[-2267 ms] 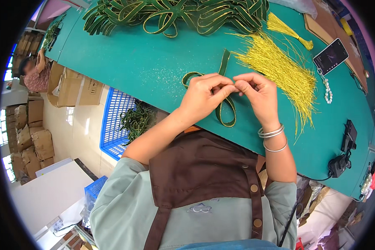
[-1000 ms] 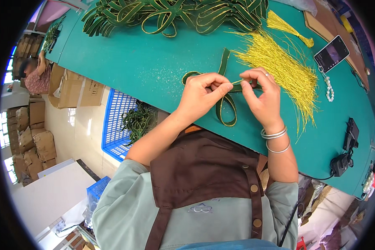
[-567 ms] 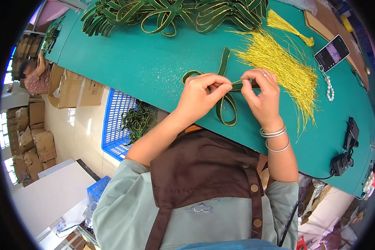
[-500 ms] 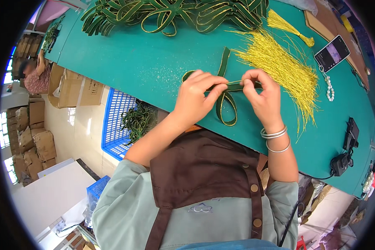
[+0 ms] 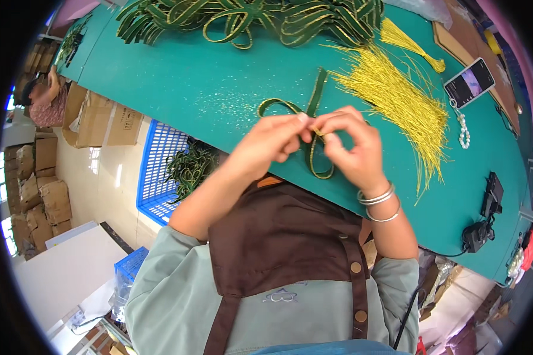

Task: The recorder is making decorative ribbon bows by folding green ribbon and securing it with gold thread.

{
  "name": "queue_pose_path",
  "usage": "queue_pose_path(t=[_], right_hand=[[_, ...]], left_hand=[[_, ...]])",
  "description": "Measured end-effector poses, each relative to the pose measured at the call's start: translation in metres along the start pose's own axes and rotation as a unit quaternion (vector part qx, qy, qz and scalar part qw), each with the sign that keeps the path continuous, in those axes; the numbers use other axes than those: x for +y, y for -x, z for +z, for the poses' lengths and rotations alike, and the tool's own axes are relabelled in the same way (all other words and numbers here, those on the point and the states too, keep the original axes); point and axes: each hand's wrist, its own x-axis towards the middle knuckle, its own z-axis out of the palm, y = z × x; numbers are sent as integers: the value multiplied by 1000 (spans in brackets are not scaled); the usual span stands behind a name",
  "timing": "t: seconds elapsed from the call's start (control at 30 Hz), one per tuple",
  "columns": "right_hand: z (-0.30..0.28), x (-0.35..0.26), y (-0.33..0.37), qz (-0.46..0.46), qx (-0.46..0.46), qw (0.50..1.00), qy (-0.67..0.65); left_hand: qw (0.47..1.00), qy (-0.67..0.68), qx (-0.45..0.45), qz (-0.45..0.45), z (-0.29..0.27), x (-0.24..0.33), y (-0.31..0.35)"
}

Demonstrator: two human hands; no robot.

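A green ribbon bow (image 5: 320, 168) with gold edges lies on the table's near side, its loops and one straight tail spreading out from under my hands. My left hand (image 5: 272, 142) is closed at the bow's middle, thumb and fingers pinched together. Close against it, my right hand (image 5: 354, 141), with silver bangles at the wrist, pinches a thin gold tie (image 5: 318, 132) at the same spot. My fingers hide most of the bow's centre. To the right lies a spread of loose gold ties (image 5: 397, 106), near my right hand.
Green-and-gold ribbon bows (image 5: 249, 21) are heaped along the far side of the green table (image 5: 177, 77). A tied gold bundle (image 5: 411, 44), a phone (image 5: 469, 83) and a black device (image 5: 482, 231) lie rightward. A blue basket (image 5: 151, 177) stands below left; another person (image 5: 46, 100) is beyond.
My hands have drawn together over the bow's middle. The gold tie, stretched between them before, is now gathered at the centre. The bow's left loop shows more fully.
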Motion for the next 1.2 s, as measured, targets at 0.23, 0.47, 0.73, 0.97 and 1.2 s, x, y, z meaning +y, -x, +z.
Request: queue_pose_path(t=[0.23,0.47,0.73,0.97,1.2], right_hand=[[22,-2,1,-127,-19,980,155],[23,6,6,-96,-20,981,170],[31,12,6,-35,-43,995,83],[36,15,9,73,-14,997,17],[37,17,8,90,12,995,32]], left_hand=[[996,61,69,-1,-9,5,5],[989,-130,61,41,-4,16,7],[727,-585,126,337,0,5,15],[632,-558,281,459,-1,-24,-8],[773,-453,231,380,-6,-31,-11]])
